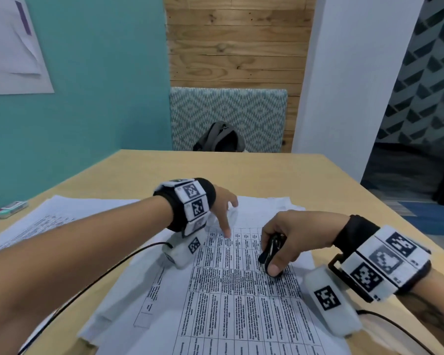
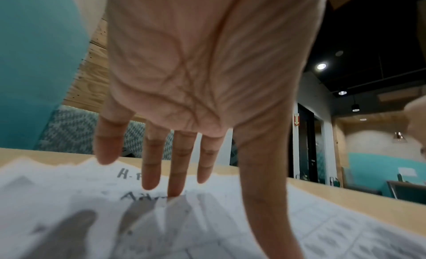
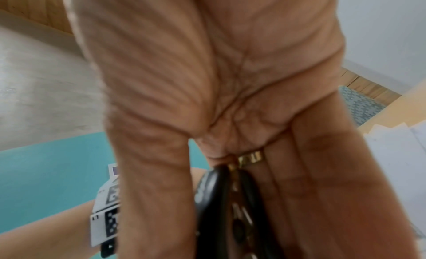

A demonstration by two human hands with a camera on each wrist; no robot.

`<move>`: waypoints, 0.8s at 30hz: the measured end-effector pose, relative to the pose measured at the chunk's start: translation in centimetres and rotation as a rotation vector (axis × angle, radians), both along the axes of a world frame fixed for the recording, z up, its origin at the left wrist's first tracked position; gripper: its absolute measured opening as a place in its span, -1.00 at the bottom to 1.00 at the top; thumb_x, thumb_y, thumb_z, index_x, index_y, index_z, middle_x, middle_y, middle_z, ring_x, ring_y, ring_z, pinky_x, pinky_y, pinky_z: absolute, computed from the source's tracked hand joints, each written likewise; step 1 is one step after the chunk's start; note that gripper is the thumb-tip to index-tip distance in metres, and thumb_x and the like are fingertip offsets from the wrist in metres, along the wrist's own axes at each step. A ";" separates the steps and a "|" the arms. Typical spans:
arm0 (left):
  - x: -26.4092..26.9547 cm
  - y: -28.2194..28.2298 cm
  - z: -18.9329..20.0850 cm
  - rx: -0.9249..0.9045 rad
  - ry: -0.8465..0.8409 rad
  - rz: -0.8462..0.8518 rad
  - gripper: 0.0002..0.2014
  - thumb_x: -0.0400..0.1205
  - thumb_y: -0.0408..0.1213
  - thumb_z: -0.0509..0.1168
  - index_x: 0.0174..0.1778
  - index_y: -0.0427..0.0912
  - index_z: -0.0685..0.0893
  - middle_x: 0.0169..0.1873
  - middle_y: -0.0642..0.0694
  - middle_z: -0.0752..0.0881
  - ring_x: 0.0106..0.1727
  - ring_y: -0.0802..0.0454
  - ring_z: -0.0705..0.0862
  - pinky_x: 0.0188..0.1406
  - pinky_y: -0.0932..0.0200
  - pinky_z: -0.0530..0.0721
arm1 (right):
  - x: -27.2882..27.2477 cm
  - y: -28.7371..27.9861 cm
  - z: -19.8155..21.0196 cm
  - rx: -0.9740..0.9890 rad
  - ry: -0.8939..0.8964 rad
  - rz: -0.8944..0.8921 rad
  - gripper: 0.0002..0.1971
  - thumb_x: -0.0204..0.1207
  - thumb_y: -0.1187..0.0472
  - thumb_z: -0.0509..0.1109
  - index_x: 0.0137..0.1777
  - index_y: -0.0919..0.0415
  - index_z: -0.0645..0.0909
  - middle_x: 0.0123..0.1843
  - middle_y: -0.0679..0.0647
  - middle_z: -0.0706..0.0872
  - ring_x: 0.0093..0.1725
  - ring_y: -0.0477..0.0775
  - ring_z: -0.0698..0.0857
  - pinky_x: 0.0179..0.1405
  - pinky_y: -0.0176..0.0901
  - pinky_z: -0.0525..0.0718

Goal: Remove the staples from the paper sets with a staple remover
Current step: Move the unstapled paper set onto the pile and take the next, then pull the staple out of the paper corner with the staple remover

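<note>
**Staple remover held over the printed sheets, left hand spread on the paper**

The right hand (image 1: 280,242) grasps the black staple remover (image 1: 271,248) between the thumb and the other fingers. In the head view the tool is above the right part of the front paper set (image 1: 231,290), which carries a printed table with many small cells. In the right wrist view the staple remover (image 3: 221,208) shows its two black halves close together, with metal parts between them, and a gold ring (image 3: 251,157) sits on one finger. This view is blurred, so I cannot tell if the tool touches the paper.

The left hand (image 1: 223,206) is released, with straight fingers spread apart. In the left wrist view the left hand (image 2: 196,71) points down to the sheet, and one of its fingertips (image 2: 176,191) touches the paper near some handwritten letters at the far edge. The thumb also reaches down to the sheet at the right side.

A second paper set (image 1: 49,221) lies to the left, partly under the left forearm. All papers lie on a light wooden table (image 1: 241,170). A small flat object (image 1: 9,209) rests near the left edge of the table; what it is I cannot tell. Behind the table, a dark backpack (image 1: 219,138) stands against a bench with patterned fabric (image 1: 228,116).
</note>
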State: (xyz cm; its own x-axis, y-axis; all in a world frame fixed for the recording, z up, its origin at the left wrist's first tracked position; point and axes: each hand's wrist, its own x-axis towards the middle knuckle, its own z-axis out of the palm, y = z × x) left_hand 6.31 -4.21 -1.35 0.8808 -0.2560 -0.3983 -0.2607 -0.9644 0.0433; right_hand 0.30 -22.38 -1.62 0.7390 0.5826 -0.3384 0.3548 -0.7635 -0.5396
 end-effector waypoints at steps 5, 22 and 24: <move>0.3 -0.5 -0.8 0.020 -0.047 -0.007 -0.21 0.41 -0.05 0.52 0.50 -0.16 0.32 0.41 -0.09 0.46 0.39 -0.07 0.46 0.28 0.11 0.43 | 0.2 -0.2 -0.1 -0.002 -0.003 0.004 -0.62 0.20 0.06 0.68 -0.01 0.14 0.69 -0.16 -0.05 0.76 -0.17 0.00 0.68 -0.18 -0.25 0.66; 2.2 1.0 0.7 -0.222 -0.350 0.034 -0.84 0.56 -0.21 0.38 -0.14 -0.18 0.55 -0.33 0.03 0.53 -0.12 0.01 0.49 -0.40 0.32 0.36 | 0.6 -1.3 1.1 0.017 -0.106 -0.051 -0.63 0.31 0.00 0.59 -0.01 0.22 0.66 -0.23 -0.06 0.77 -0.36 -0.26 0.66 -0.38 -0.38 0.55; 1.6 1.5 2.1 -0.276 -0.456 0.002 -0.85 0.57 -0.22 0.37 -0.16 -0.19 0.54 -0.30 -0.01 0.52 -0.13 0.00 0.48 -0.35 0.21 0.38 | 1.1 -2.2 2.0 0.059 -0.219 -0.124 -0.67 0.35 -0.03 0.56 -0.06 0.20 0.65 -0.27 -0.08 0.77 -0.37 -0.26 0.67 -0.43 -0.37 0.53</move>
